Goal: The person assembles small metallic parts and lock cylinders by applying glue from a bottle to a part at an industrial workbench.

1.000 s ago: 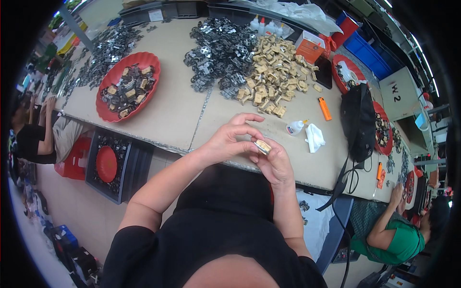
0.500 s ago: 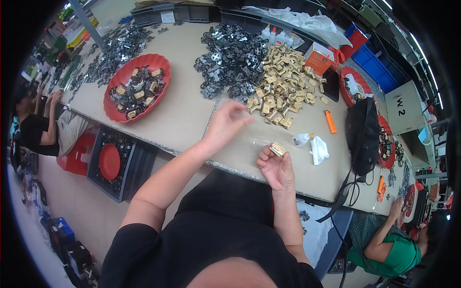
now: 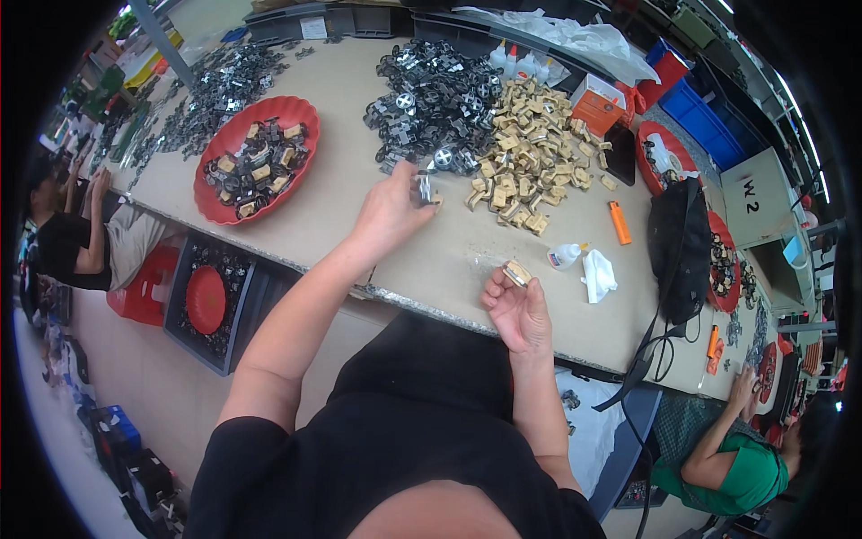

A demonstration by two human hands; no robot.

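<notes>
The person's left hand [image 3: 391,208] is reaching out over the worktop [image 3: 359,180], its fingers pinching a small dark metal part [image 3: 424,187] at the near edge of the pile of dark metal parts [image 3: 435,90]. The part is standing roughly upright between the fingertips, its long axis running away from the person toward the pile; which end is leading is too small to tell. The right hand [image 3: 519,313] is hanging back near the body, just over the worktop's front edge, fingers curled narrowly around a small tan block [image 3: 515,272] held at the fingertips, its long axis tilting up and to the left, toward the left hand. The two hands are well apart, the left being much the nearer to both piles. Just right of the left fingers a heap of tan blocks [image 3: 530,162] is lying. Beyond the right fingers are sitting a small white glue bottle [image 3: 566,257], a crumpled white cloth [image 3: 599,274] and an orange lighter [image 3: 620,222]. Far to the left a red tray [image 3: 211,198] is holding mixed parts.
</notes>
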